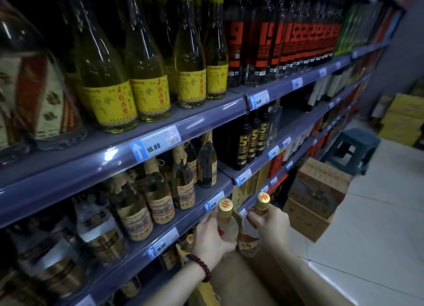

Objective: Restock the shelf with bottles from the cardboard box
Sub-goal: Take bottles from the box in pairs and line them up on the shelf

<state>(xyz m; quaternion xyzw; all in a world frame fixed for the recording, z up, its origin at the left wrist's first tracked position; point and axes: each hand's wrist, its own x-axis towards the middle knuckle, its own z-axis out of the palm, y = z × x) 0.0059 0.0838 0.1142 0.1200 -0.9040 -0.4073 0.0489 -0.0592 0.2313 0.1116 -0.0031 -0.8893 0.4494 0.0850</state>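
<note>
Two clear gold-capped bottles, one [226, 223] and the other [253, 227], are held upright at six o'clock beside the grey shelf edge [160, 241]; open white floor [367, 225] at three o'clock. Left hand [210, 239] and right hand [270, 225] each wrap one, above the brown cardboard box [254, 280].

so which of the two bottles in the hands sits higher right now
The bottle in the right hand: its gold cap rises above the gold cap of the bottle held by the left hand, the wrist with the bead bracelet.
</note>
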